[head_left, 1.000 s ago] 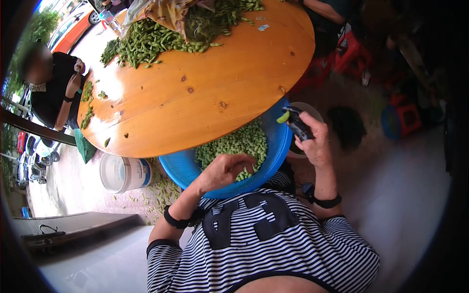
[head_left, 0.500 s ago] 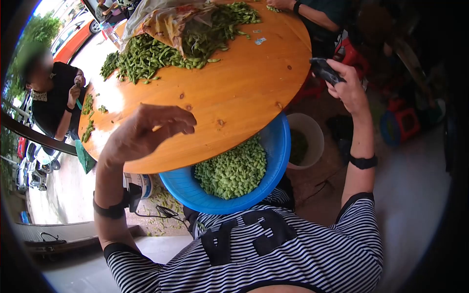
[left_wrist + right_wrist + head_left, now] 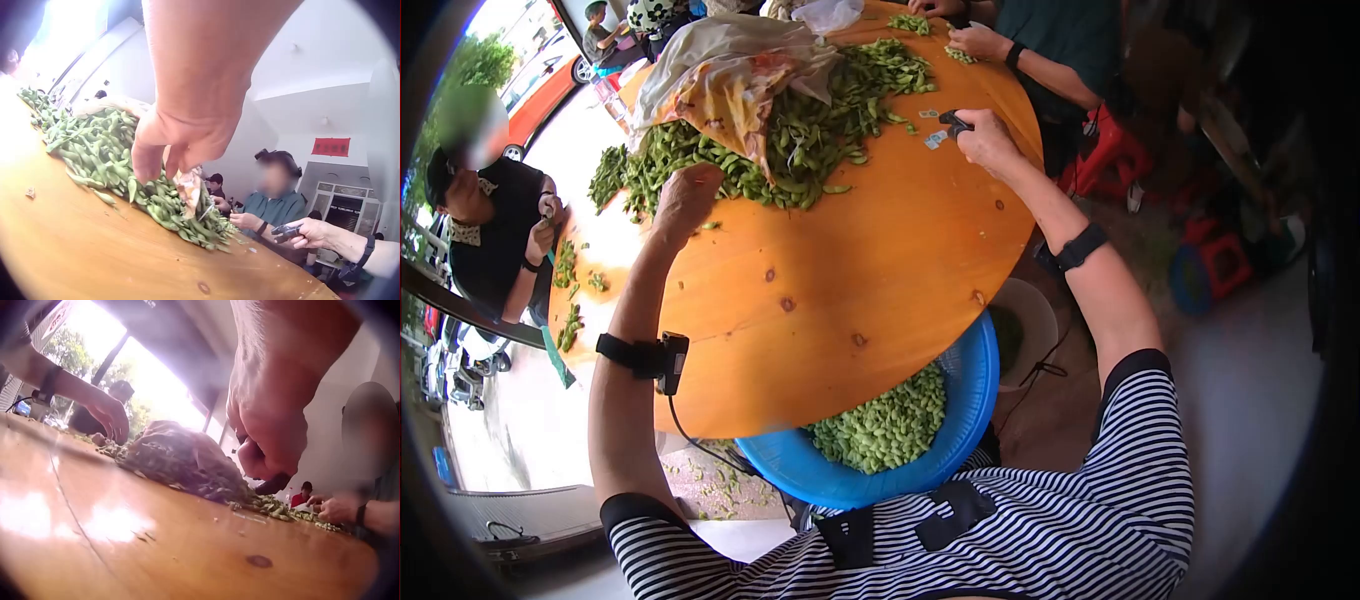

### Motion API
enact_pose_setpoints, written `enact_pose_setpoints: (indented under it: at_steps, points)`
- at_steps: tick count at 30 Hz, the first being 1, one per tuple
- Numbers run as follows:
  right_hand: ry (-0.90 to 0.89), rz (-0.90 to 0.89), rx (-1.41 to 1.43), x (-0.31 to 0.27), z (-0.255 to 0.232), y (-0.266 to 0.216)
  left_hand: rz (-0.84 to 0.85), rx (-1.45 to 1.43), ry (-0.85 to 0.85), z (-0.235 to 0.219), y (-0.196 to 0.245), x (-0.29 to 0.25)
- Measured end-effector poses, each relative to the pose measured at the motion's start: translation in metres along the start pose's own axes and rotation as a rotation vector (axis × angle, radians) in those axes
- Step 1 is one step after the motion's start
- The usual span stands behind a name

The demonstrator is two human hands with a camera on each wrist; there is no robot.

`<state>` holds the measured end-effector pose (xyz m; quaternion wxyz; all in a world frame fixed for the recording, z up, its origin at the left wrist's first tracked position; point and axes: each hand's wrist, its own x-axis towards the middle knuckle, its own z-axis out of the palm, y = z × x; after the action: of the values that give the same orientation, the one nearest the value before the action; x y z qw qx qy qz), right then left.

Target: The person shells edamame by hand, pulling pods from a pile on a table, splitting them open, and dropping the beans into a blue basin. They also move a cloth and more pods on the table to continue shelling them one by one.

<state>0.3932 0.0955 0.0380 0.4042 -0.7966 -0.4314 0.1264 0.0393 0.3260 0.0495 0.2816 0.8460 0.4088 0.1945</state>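
Observation:
A heap of green soybean pods (image 3: 800,150) lies at the far side of the round wooden table (image 3: 880,260), partly covered by a crumpled plastic bag (image 3: 720,85). My left hand (image 3: 687,200) reaches out at the heap's near edge; in the left wrist view its bent fingers (image 3: 147,159) point down over the pods, partly overlapping them. My right hand (image 3: 992,142) grips a small black hand tool (image 3: 953,121) above the table's right side. Against my lap, a blue basin (image 3: 978,390) holds shelled green beans (image 3: 890,425).
A pale bucket (image 3: 1040,320) stands right of the basin, and red stools (image 3: 1105,150) are beyond it. One person (image 3: 485,210) sits at the left of the table, another (image 3: 1055,55) at the far right. Small clusters of pods (image 3: 568,325) lie by the left edge.
My left hand has risen from the basin and reached forward to the pod heap. My right hand has swung forward over the table with the tool; the pod earlier at its end is not visible now.

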Motion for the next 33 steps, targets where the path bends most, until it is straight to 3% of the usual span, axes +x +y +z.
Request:
enact_pose_setpoints:
  at_steps: [1, 3, 5, 7, 11, 14, 15, 17, 19, 21, 22, 25, 26, 27, 29, 30, 32, 33]
  points:
    - [0.021, 0.045, -0.041, 0.01, 0.006, 0.003, 0.0, -0.008, 0.006, 0.002, -0.004, 0.009]
    - [0.04, 0.103, 0.069, 0.027, 0.02, 0.002, 0.076, -0.03, 0.199, 0.007, -0.008, 0.021]
    - [0.04, 0.161, -0.041, 0.043, 0.031, -0.005, 0.066, -0.075, 0.21, 0.011, -0.01, 0.028]
    - [0.031, 0.154, -0.001, 0.063, 0.047, 0.0, 0.223, -0.037, 0.261, 0.017, -0.014, 0.038]
    - [0.09, 0.156, 0.009, 0.091, 0.085, -0.004, 0.245, -0.008, 0.327, 0.031, -0.018, 0.05]
    - [-0.017, 0.074, 0.029, 0.098, 0.1, -0.019, 0.321, 0.018, 0.415, 0.041, -0.027, 0.056]
    - [-0.051, 0.044, 0.037, 0.095, 0.104, -0.027, 0.314, 0.019, 0.414, 0.042, -0.027, 0.055]
    - [-0.076, 0.083, 0.021, 0.081, 0.104, -0.042, 0.234, -0.25, 0.323, 0.043, -0.02, 0.053]
    - [-0.163, -0.068, -0.078, 0.055, 0.1, -0.06, 0.285, -0.281, 0.306, 0.047, -0.014, 0.048]
    - [-0.164, -0.3, 0.016, 0.034, 0.115, -0.058, 0.349, -0.28, 0.251, 0.05, -0.003, 0.043]
    - [-0.095, -0.499, -0.105, 0.017, 0.11, -0.073, 0.359, -0.364, 0.22, 0.049, 0.004, 0.041]
    - [-0.181, -0.521, -0.027, 0.016, 0.092, -0.091, 0.389, -0.602, 0.225, 0.033, 0.037, 0.04]
    - [-0.12, -0.501, 0.006, 0.026, 0.093, -0.086, 0.372, -0.61, 0.229, 0.024, 0.048, 0.041]
    - [-0.247, -0.22, -0.028, 0.021, 0.074, -0.113, 0.371, -0.609, 0.236, 0.021, 0.047, 0.054]
    - [-0.113, -0.381, -0.058, 0.052, 0.091, -0.077, 0.521, -0.583, 0.276, 0.016, 0.042, 0.083]
    - [-0.113, -0.384, -0.058, 0.053, 0.094, -0.081, 0.445, -0.549, 0.195, 0.004, 0.054, 0.083]
    - [-0.102, -0.591, -0.144, 0.051, 0.103, -0.095, 0.475, -0.531, 0.191, -0.002, 0.053, 0.102]
    - [-0.106, -0.588, -0.143, 0.055, 0.108, -0.098, 0.506, -0.512, 0.18, -0.004, 0.053, 0.113]
